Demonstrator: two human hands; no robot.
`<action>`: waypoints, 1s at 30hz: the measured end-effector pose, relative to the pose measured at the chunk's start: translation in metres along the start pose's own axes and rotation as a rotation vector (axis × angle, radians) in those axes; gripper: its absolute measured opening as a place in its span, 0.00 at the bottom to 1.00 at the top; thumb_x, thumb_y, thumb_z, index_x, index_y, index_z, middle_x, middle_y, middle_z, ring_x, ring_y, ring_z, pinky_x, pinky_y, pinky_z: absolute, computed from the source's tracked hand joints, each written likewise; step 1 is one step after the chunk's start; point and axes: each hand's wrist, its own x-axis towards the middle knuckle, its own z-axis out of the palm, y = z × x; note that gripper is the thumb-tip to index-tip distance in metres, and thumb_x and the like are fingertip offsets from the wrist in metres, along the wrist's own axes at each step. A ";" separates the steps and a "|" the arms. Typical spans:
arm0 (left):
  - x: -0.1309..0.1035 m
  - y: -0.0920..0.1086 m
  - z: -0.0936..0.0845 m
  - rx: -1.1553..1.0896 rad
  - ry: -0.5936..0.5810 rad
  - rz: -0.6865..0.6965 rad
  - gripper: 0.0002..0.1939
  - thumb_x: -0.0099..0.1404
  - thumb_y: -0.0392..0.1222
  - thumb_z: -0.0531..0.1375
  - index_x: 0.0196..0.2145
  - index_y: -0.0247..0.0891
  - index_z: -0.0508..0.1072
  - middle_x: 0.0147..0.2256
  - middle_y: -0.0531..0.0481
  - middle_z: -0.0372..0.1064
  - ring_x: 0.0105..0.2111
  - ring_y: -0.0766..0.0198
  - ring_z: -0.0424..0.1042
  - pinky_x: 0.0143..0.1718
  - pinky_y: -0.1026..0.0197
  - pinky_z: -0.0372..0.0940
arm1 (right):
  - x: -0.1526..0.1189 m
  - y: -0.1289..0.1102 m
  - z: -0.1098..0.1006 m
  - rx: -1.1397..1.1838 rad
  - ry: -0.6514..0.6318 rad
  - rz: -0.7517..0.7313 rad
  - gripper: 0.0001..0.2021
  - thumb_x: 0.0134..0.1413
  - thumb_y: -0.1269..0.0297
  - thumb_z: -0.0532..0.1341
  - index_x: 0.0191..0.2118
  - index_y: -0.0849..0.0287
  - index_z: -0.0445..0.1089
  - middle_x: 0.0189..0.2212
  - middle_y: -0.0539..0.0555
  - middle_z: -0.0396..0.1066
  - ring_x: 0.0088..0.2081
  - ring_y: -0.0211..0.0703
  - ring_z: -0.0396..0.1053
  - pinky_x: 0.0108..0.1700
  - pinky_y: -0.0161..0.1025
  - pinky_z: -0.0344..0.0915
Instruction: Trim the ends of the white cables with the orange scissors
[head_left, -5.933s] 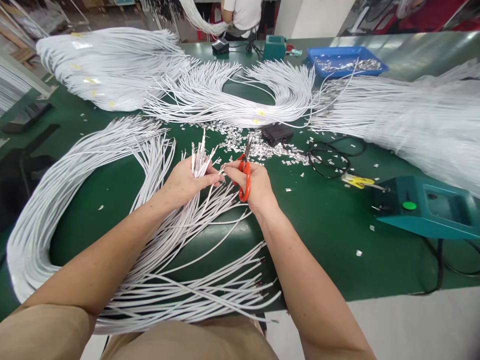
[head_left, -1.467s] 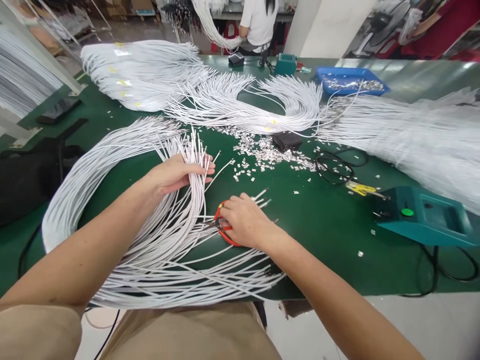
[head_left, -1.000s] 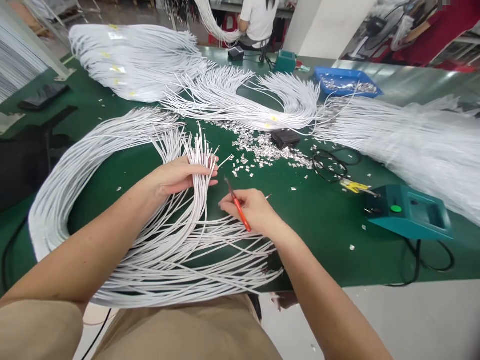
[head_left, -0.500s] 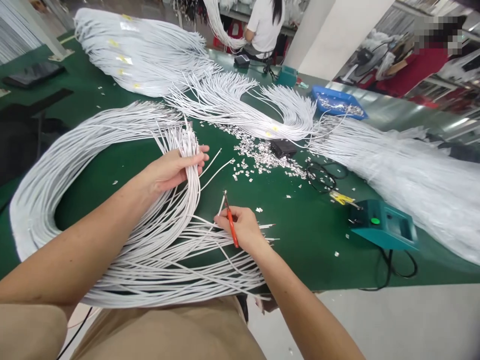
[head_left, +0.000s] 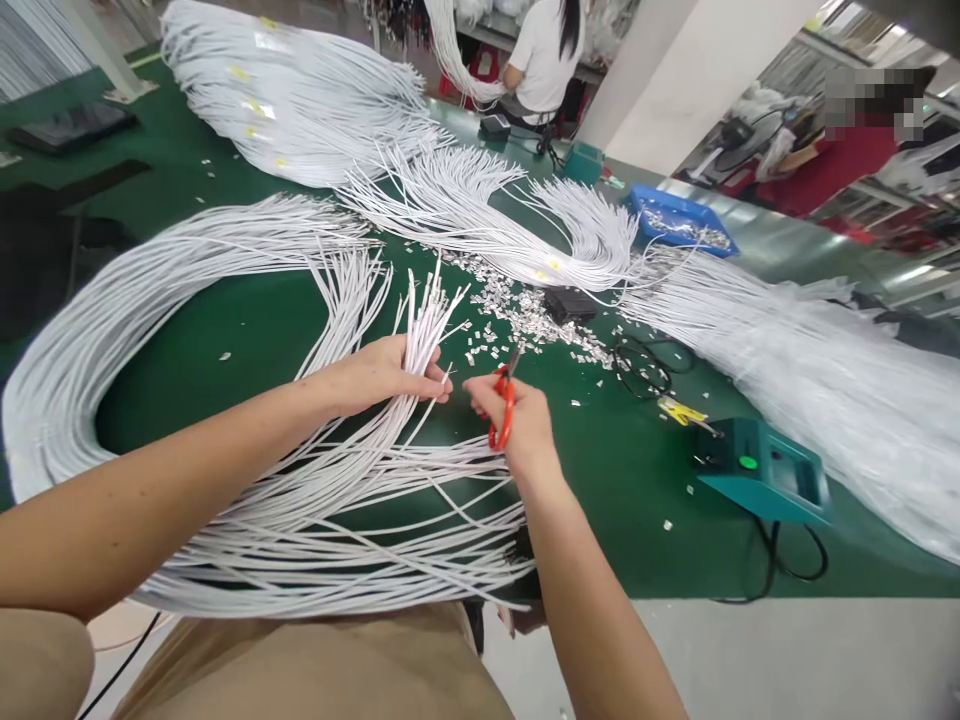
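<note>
My left hand grips a bunch of white wire ends that fan upward from the fist. The same white wires spread over the green table toward me. My right hand holds red-handled scissors, blades pointing up and away, just right of the gripped ends. A single wire end sticks out between the two hands.
A pile of small cut scraps lies beyond the hands by a black box. A teal machine, yellow tool and black cable sit right. Large wire bundles and a blue tray lie farther back; another person sits there.
My right hand lifted off the wires on the table and came up beside my left hand, scissors now upright. My left hand tightened on the bunch of wire ends and moved slightly right.
</note>
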 end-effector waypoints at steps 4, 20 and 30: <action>-0.002 -0.003 0.005 -0.052 0.032 -0.001 0.17 0.49 0.35 0.69 0.34 0.38 0.66 0.31 0.54 0.73 0.36 0.58 0.77 0.45 0.52 0.66 | 0.019 -0.008 -0.004 0.099 -0.061 -0.003 0.11 0.41 0.57 0.69 0.28 0.60 0.76 0.22 0.48 0.68 0.27 0.35 0.62 0.34 0.36 0.59; 0.003 -0.012 -0.007 0.049 0.176 0.043 0.20 0.46 0.40 0.71 0.35 0.38 0.68 0.31 0.53 0.74 0.32 0.62 0.75 0.39 0.57 0.65 | 0.032 0.016 0.000 -0.389 -0.167 -0.186 0.10 0.46 0.57 0.66 0.33 0.58 0.76 0.31 0.51 0.74 0.32 0.40 0.68 0.37 0.38 0.61; 0.002 -0.010 -0.001 0.283 0.283 0.101 0.16 0.47 0.41 0.69 0.33 0.40 0.69 0.33 0.52 0.76 0.33 0.60 0.73 0.38 0.55 0.65 | 0.031 0.018 0.001 -0.816 -0.182 -0.268 0.11 0.53 0.55 0.62 0.27 0.58 0.70 0.29 0.52 0.70 0.30 0.39 0.66 0.31 0.35 0.55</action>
